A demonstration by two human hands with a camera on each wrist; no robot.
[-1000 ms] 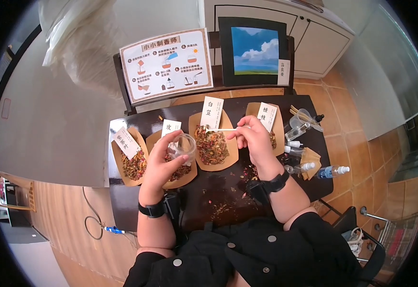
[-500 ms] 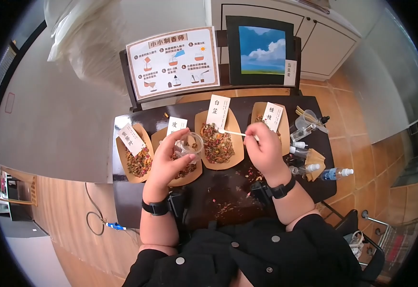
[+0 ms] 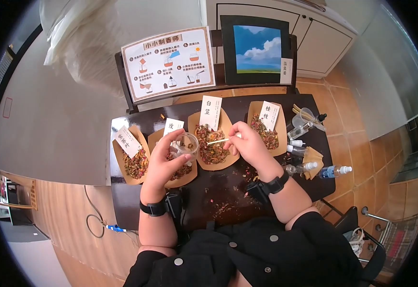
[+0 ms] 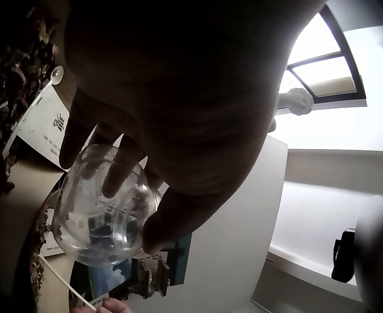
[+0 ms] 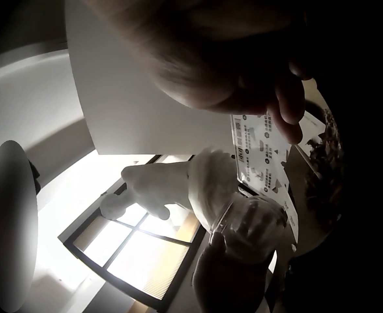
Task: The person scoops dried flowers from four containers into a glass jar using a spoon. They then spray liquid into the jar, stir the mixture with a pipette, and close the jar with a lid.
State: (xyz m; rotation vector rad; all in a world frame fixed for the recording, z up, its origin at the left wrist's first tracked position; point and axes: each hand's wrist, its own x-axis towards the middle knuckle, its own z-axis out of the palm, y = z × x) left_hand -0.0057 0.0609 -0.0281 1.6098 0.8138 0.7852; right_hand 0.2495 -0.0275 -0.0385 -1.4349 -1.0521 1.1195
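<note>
In the head view my left hand (image 3: pixel 161 165) grips a small clear jar (image 3: pixel 188 144), fingers on its far side and thumb on the near one. The jar's mouth faces up, and some dark bits show inside it. My right hand (image 3: pixel 251 148) pinches a thin white spoon (image 3: pixel 220 141) by its handle. The spoon's tip lies in the dried petals and herbs (image 3: pixel 212 153) of the middle paper tray (image 3: pixel 195 117). In the left wrist view, the jar (image 4: pixel 100 225) is seen from its side, above the fingertips holding the spoon handle (image 4: pixel 67 284).
Other labelled paper trays of dried mix stand left (image 3: pixel 118 158) and right (image 3: pixel 282 125). Another small spoon (image 4: pixel 57 74) lies in the left wrist view's mix. Spray bottles (image 3: pixel 333 171) and a plastic cup line the table's right side. Crumbs (image 3: pixel 225 208) lie in front.
My right hand has drawn back and returned leftward, and the spoon's tip has come lower into the middle tray's mix. The left hand still holds the jar in about the same place.
</note>
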